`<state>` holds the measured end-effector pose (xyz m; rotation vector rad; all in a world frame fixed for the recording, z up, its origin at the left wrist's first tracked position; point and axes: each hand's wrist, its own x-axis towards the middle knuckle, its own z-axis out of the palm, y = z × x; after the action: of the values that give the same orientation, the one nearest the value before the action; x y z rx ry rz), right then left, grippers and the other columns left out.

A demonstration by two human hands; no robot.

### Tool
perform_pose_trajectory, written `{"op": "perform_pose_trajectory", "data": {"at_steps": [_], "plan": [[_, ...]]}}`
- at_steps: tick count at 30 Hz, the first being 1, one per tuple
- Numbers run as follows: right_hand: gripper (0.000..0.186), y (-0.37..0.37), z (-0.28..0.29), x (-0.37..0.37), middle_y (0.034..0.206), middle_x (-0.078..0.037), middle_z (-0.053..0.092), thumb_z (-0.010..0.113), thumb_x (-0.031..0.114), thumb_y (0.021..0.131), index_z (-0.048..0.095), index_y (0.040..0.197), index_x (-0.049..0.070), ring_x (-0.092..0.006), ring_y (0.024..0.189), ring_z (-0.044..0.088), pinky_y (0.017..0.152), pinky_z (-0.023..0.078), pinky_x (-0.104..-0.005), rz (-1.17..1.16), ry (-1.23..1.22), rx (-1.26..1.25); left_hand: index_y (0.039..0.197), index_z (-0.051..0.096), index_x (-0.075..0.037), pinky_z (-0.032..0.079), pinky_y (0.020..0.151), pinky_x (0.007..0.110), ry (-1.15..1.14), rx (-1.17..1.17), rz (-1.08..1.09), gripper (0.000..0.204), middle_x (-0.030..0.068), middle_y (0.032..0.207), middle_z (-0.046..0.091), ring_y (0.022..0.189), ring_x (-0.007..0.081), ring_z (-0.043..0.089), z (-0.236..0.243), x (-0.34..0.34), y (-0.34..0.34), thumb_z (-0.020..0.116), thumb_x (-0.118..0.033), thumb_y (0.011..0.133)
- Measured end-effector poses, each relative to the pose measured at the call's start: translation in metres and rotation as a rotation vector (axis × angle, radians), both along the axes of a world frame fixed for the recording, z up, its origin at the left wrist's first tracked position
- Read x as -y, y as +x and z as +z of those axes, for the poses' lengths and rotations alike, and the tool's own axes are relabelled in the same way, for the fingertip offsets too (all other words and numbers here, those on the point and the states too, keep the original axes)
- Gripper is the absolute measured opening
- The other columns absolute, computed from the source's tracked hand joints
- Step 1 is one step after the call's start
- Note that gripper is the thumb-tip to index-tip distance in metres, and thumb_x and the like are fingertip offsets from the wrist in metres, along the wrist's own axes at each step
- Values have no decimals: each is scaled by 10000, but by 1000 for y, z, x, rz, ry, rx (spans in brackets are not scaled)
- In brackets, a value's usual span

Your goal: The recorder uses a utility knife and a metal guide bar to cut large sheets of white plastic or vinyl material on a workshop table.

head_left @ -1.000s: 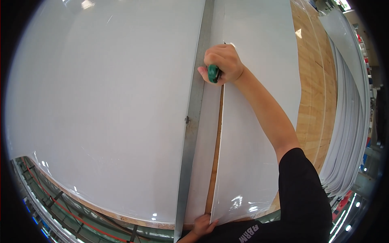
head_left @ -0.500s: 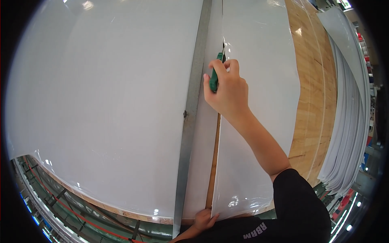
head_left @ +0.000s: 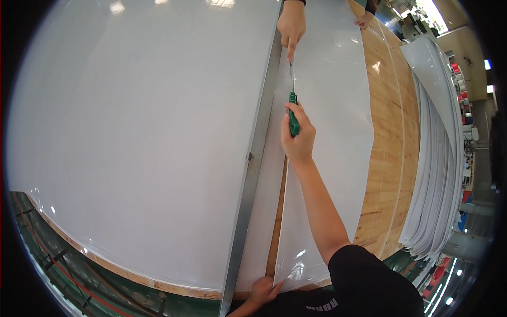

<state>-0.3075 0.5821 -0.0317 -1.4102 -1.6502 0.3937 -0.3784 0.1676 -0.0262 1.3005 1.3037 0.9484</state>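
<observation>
My right hand is closed around a green-handled utility knife, its blade pointing away from me at the slit in a glossy white sheet. Nearer to me, the slit gapes and bare wood shows through. Down at the near edge, my left hand grips the corner of the cut strip beside that gap; its fingers are partly hidden. Just left of the slit, a long grey metal straightedge lies along the sheet. Beyond the blade, a co-worker's hand points a finger down at the cut line.
A wide white sheet covers the table left of the straightedge. To the right, bare wooden tabletop shows, with a stack of white sheets beyond it. Another hand rests at the far right of the wood.
My right hand and the knife have moved farther along the sheet, away from me. Two other hands have come into view at the far end. My left hand stays at the near edge.
</observation>
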Motion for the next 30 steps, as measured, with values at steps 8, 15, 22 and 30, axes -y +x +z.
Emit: {"op": "perform_pose_trajectory", "data": {"at_steps": [8,15,22,30], "plan": [[202,14,-19,3,1134,-168,593,526,31,857,579,1052,26,-144,747,575,731,461,-249,49,-23,-171,582,507,-33,377,433,376,29,25,28,267,92,551,460,465,265,465,3,-7,-1,688,-111,762],[174,16,-14,-2,1139,-162,592,522,41,870,581,1031,15,-134,751,561,744,452,-238,68,-52,-207,663,576,-25,388,439,363,14,48,-11,159,91,567,491,476,257,485,-10,8,5,681,-91,762],[153,22,-14,-22,1059,-141,609,526,21,859,583,1000,7,-112,724,536,732,436,-220,68,14,-126,669,590,-27,403,457,358,9,57,-31,163,86,577,493,500,249,499,-6,2,4,679,-113,775],[138,15,-9,-28,989,-111,621,527,16,857,586,981,6,-91,674,501,686,424,-206,56,6,-151,677,597,-22,405,457,359,6,80,-25,148,89,578,506,498,255,505,-4,-2,1,677,-100,775]]}}
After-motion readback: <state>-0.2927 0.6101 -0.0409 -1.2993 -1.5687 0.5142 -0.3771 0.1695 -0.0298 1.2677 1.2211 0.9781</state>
